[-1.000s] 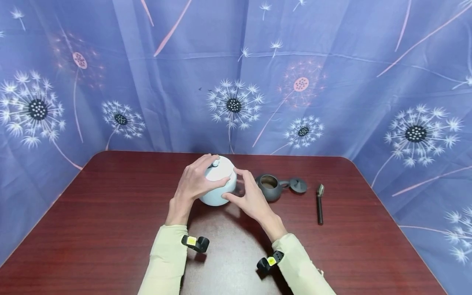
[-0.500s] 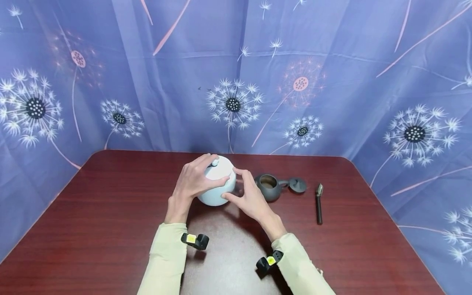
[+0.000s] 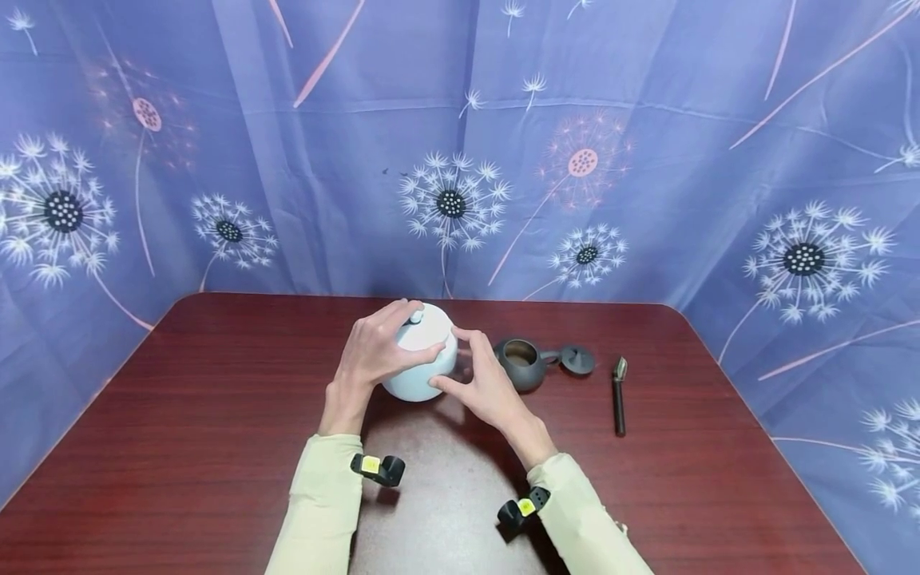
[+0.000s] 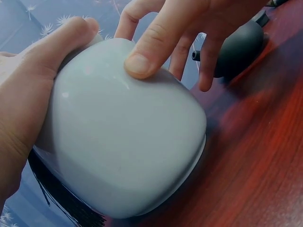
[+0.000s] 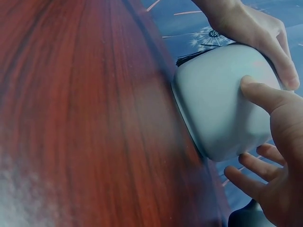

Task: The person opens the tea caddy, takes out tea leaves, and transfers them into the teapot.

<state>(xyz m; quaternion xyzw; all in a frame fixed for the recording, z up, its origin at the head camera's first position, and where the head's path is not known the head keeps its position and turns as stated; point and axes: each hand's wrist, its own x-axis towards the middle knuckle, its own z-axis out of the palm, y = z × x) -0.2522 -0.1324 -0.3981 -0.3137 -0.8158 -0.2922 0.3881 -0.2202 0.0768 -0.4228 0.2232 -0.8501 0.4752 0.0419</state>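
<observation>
A white rounded jar [image 3: 413,385] with a small knob [image 3: 415,317] on its lid stands near the back of the table. My left hand [image 3: 370,347] grips it from the upper left, fingers reaching past the knob and thumb across the front. At the jar's right side, my right hand [image 3: 485,387] holds the body between thumb and fingers. The right wrist view shows the right thumb pressed on the glossy wall of the jar [image 5: 218,109]. A black tassel-like bundle of strands [image 4: 66,198] hangs at the jar's left side. The left fingertips are partly hidden.
Just right of the right hand sits a dark teapot [image 3: 523,377], uncovered, with its lid [image 3: 577,360] lying by the handle. Farther right lies a slim dark-handled tool [image 3: 619,399] with a pale tip. A blue dandelion-print curtain [image 3: 323,160] borders the table.
The whole head view has shifted slightly leftward. Both hands keep the same hold on the jar, with no clear movement relative to it.
</observation>
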